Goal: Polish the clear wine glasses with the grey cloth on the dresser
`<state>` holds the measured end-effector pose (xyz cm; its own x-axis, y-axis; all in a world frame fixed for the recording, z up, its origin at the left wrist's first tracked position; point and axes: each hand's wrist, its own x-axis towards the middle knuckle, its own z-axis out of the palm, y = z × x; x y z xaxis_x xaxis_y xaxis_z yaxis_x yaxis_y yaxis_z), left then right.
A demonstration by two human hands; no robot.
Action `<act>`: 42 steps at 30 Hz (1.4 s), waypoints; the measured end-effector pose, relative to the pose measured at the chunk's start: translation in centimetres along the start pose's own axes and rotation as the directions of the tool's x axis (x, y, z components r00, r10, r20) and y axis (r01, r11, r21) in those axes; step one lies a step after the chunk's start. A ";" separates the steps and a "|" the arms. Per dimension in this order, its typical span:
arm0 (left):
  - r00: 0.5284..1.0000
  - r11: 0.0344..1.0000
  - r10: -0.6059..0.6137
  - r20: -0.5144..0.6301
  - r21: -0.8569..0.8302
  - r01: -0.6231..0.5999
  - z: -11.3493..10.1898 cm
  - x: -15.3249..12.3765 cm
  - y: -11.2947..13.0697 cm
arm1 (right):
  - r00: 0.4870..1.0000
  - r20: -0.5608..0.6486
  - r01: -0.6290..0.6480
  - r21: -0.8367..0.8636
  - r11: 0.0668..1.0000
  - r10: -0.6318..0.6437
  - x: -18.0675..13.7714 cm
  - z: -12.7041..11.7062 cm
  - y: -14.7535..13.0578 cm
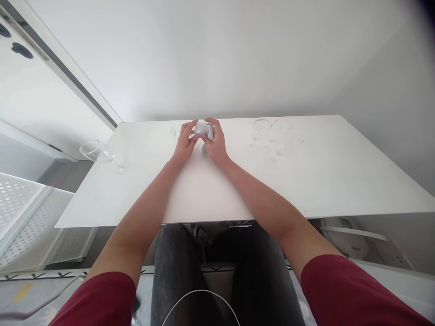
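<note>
At the far middle of the table, both hands are close together around a clear stemmed glass (196, 131) and a light grey cloth (208, 131). My left hand (184, 144) is closed on the glass. Its round foot seems to show just left of that hand. My right hand (217, 142) curls around the cloth, which is bunched against the glass bowl; whether it reaches inside I cannot tell. A bit of the cloth hangs below the right thumb.
A clear wine glass (97, 151) is by the table's left edge. Several clear glasses (267, 131) are at the back right of the white table (340, 172). A wall rises behind it. White perforated baskets (30, 217) are at lower left.
</note>
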<state>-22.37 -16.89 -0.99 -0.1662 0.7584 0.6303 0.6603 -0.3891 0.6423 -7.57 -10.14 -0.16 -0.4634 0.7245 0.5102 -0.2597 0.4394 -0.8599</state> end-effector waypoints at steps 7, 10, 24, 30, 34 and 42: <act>0.988 0.986 -0.148 -0.052 0.074 0.152 -0.1 0.0 -0.3 | 0.993 -0.118 0.009 -0.058 0.998 -0.016 -0.1 -0.2 -1.0; 0.977 0.959 -0.143 -0.156 0.222 0.176 -0.4 0.1 -0.1 | 0.990 -0.138 -0.022 -0.015 1.000 0.020 -0.1 -0.3 -1.2; 0.951 0.965 0.011 -0.310 0.252 0.071 -0.5 0.0 -0.4 | 0.971 -0.237 -0.030 -0.007 1.000 0.027 0.8 -0.8 0.7; 0.964 0.920 0.053 -0.261 0.389 0.054 -0.6 0.4 -1.0 | 0.985 -0.161 -0.054 0.043 0.998 0.061 0.5 -0.8 0.4; 0.971 0.914 -0.055 -0.231 0.381 0.142 -0.5 0.4 -1.9 | 0.986 -0.148 -0.066 0.114 0.991 0.082 0.5 -0.5 0.5; 0.902 0.933 -0.303 -0.307 0.100 0.347 -0.4 0.1 0.5 | 0.861 -0.314 -0.212 0.495 0.842 0.401 1.7 -0.7 3.2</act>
<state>-22.32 -17.24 -0.42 -0.5744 0.6417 0.5082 0.6313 -0.0480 0.7741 -8.63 -7.14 -2.01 -0.2373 0.9664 0.0989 -0.5400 -0.0466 -0.8404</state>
